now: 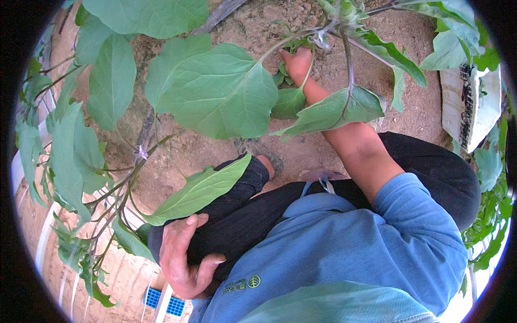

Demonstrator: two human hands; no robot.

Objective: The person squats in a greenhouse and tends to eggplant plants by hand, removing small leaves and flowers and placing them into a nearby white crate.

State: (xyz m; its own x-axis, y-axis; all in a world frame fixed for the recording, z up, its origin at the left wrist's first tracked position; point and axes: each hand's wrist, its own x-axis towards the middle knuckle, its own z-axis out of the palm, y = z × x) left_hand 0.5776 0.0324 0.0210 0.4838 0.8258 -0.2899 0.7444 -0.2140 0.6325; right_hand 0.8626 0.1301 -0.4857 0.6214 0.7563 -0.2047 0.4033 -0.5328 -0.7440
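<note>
My right hand (298,66) reaches down to the soil among the eggplant stems. Its fingers are curled around a bunch of small green leafy plants (298,43), whose leaves stick out on both sides of the fist. A broad eggplant leaf (226,93) spreads beside that hand, and a folded leaf (339,111) crosses over my forearm. At my raised left knee, my left hand (181,256) hangs bent with thumb and fingers apart, holding nothing. The tip of a long eggplant leaf (198,198) lies just above it.
Eggplant branches with a pale purple flower (141,152) rise on the left. A white foam box (464,107) bearing writing stands at the right. Blue cell trays (175,307) lie at the lower left. A dark hose (220,15) runs over the bare soil (258,24) at the top.
</note>
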